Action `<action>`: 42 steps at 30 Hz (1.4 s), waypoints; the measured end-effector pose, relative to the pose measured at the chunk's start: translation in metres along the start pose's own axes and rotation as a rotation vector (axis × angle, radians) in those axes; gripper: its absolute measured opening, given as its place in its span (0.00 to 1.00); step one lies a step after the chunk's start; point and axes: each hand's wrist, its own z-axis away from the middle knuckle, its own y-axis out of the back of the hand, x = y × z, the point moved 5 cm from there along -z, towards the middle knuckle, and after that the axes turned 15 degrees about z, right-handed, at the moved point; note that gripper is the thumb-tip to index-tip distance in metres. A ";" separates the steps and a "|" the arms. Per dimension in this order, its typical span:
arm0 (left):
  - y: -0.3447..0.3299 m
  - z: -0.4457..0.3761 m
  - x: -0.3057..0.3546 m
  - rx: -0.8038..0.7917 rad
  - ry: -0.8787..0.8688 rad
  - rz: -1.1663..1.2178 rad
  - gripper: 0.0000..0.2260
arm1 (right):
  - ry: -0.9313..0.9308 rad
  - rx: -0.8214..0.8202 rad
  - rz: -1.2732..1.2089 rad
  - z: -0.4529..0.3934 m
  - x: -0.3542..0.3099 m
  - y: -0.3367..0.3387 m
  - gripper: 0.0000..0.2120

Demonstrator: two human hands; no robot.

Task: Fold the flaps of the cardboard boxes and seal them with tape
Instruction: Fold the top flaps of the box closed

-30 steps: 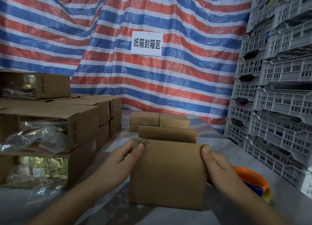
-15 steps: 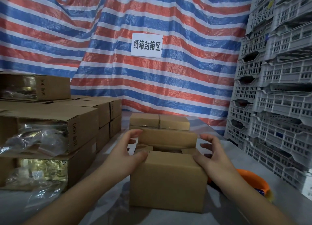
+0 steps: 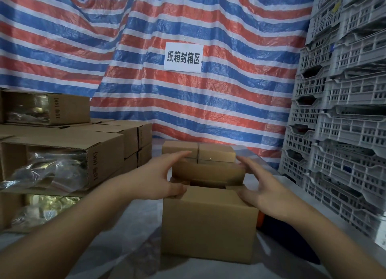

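A small cardboard box [image 3: 208,222] stands on the surface [image 3: 133,226] before a striped tarpaulin [image 3: 188,103], its near flap down and far flap [image 3: 208,172] bowed, half-folded. The left hand [image 3: 160,178] and right hand [image 3: 263,193], fingers spread and straight, reach over it. Pressing evenly along the far flap's edge should bring it flat, ready for tape.
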 end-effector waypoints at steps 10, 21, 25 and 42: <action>-0.022 0.018 0.016 -0.009 -0.124 -0.378 0.15 | 0.166 0.036 0.282 0.004 -0.017 -0.008 0.15; -0.074 0.007 0.029 -0.085 -0.134 -0.539 0.27 | 0.104 -0.017 0.325 0.003 -0.029 -0.003 0.13; -0.073 0.009 0.030 -0.082 -0.125 -0.509 0.26 | -0.136 0.056 0.576 -0.003 -0.023 0.023 0.08; -0.073 0.011 0.037 -0.145 -0.055 -0.500 0.26 | -0.456 -0.172 0.804 0.056 0.095 -0.010 0.18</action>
